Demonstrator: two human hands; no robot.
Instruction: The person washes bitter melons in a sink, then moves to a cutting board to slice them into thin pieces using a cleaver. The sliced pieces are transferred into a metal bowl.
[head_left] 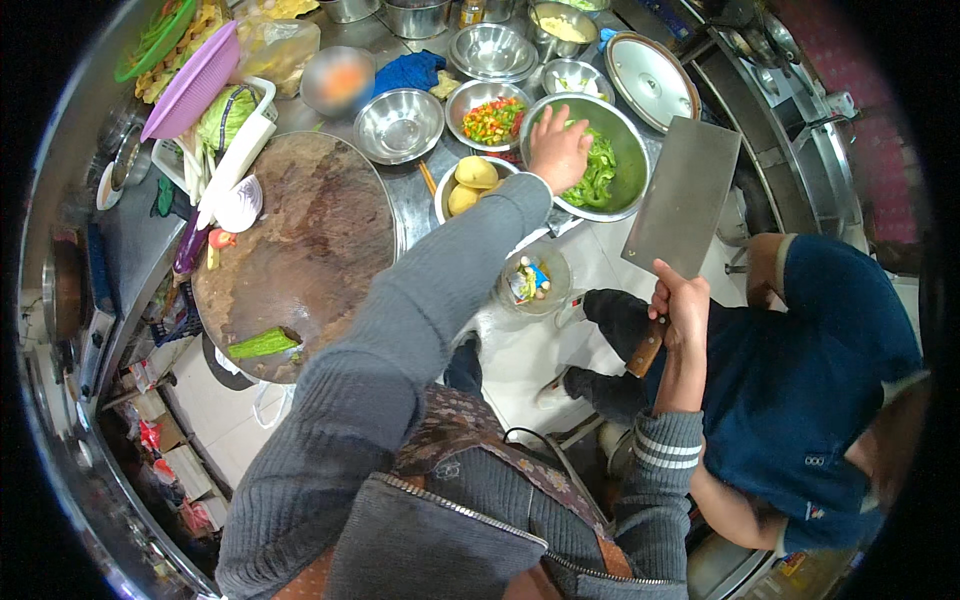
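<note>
My left hand (558,152) reaches over the left side of a steel bowl (635,135) of sliced green peppers (597,172). Its fingers are spread, and nothing shows in them. My right hand (684,305) grips the wooden handle of a cleaver (685,190), whose broad blade points up and away beside the bowl. Left of my left arm is a round chopping board (300,220), with a green vegetable piece (262,343) lying near its front edge. A bowl of peeled potatoes (465,197) stands just beyond my left forearm.
An empty steel bowl (398,125) and a bowl of chopped red and green peppers (493,120) stand behind. A white basket (262,112) with vegetables is at left. Close on my right sits a person in a dark blue shirt (790,370). A bin (535,278) stands below the bowls.
</note>
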